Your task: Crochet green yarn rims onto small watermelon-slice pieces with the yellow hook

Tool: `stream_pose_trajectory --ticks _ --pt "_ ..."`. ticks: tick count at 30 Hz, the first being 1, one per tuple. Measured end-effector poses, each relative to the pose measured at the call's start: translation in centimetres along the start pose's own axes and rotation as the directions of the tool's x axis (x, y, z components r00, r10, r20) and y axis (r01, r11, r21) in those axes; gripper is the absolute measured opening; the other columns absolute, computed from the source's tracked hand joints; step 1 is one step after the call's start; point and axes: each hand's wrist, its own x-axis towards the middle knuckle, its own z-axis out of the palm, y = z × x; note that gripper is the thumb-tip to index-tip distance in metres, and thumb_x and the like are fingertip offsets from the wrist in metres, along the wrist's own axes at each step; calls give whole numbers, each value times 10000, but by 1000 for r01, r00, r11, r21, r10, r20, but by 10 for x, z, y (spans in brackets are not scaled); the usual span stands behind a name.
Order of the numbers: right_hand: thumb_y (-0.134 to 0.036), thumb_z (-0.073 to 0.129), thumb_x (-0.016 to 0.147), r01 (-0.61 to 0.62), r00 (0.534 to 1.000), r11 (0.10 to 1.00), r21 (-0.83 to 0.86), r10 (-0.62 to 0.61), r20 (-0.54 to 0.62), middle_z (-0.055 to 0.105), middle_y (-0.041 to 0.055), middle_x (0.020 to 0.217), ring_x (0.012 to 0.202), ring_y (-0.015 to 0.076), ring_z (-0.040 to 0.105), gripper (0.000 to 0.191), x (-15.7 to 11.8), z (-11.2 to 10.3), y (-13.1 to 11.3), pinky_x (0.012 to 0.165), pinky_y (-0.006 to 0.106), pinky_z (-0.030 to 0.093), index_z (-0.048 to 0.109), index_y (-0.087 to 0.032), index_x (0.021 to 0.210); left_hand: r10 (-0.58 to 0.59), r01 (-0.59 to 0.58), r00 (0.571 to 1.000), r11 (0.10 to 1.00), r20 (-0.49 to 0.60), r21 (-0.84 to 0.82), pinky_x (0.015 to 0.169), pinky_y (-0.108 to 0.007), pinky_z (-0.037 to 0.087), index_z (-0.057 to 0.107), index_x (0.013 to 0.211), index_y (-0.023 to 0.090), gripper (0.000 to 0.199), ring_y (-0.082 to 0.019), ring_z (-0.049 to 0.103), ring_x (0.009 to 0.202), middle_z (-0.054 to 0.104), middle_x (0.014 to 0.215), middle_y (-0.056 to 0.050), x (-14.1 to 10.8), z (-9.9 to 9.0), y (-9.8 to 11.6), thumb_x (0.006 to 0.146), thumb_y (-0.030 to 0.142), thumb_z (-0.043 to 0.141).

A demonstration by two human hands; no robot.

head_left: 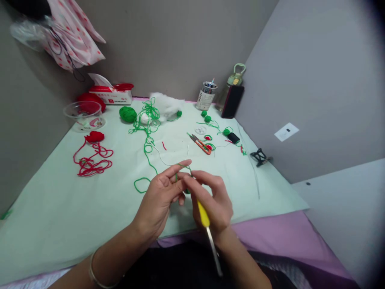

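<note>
My left hand (161,196) pinches a strand of green yarn (147,148), looped over the raised index finger. That yarn trails away across the pale green cloth (60,208) to a loose tangle and a green yarn ball (128,114). My right hand (213,200) grips a crochet hook with a yellow handle (203,214); its metal end sticks out toward me, and its tip sits between the two hands at a small green piece. Both hands hover just above the cloth's near edge.
Red yarn (92,158) lies at the left. Orange-handled snips (201,144) and small green and red crocheted bits lie mid-right. At the back stand a clear bowl (84,114), tissue box (111,94), white stuffing (165,105), pen tin (206,95), bottle (234,82) and phone (232,101).
</note>
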Motion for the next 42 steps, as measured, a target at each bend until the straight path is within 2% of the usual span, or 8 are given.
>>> stream_pose_trajectory --ticks 4,6,9,13,24,30,37,42 --pt "-128 635 984 -165 984 962 219 176 -32 738 52 992 814 184 702 295 7 -8 2 707 343 600 789 -314 1153 -106 107 994 993 16 -55 452 -132 328 832 1131 170 357 -5 278 503 541 726 43 2 -2 7 786 228 902" --pt "-184 613 1013 -312 937 827 467 349 9 707 22 891 669 138 650 216 16 -11 2 613 297 553 800 -289 1043 -66 66 998 998 9 -16 456 -136 337 842 1095 180 332 -22 365 534 564 735 32 2 -2 10 773 223 909" --pt "-245 646 1010 -383 909 691 613 400 117 713 19 909 678 121 632 168 23 -9 1 613 274 529 809 -270 984 5 -9 999 995 40 102 554 -166 434 833 1126 236 357 -87 564 683 657 776 8 0 -3 9 777 250 906" --pt "-261 666 1004 -391 917 714 581 358 178 766 35 988 803 150 655 152 22 -4 3 699 287 541 816 -278 1017 82 -103 994 941 77 321 811 -224 499 805 1197 304 371 -125 667 869 745 898 14 -1 -9 10 834 275 870" --pt "-216 671 979 -344 923 872 349 383 -47 727 18 938 722 132 619 142 32 -2 10 699 306 525 806 -259 976 -82 27 980 957 182 287 607 -222 459 736 1290 215 480 -83 573 628 624 746 57 0 -10 6 831 276 862" --pt "-304 728 922 -495 744 513 701 667 37 685 10 888 650 89 581 111 37 -6 30 561 227 494 780 -214 884 -16 20 999 996 -41 84 624 -159 434 683 1358 161 580 -56 533 679 608 820 35 1 -11 6 817 244 875" --pt "-173 655 987 -305 946 820 484 322 51 718 26 899 742 141 649 162 14 -12 -8 668 306 527 803 -238 992 159 -149 978 985 -132 83 637 -158 450 674 1349 153 567 -68 526 694 577 805 41 4 -13 4 816 201 859" --pt "-108 636 986 -231 973 896 378 220 75 729 27 917 828 172 673 207 11 -12 -15 716 340 537 788 -235 1045 209 -193 968 974 -140 120 634 -155 458 667 1344 156 543 -69 547 698 595 816 39 3 -11 4 831 190 842"
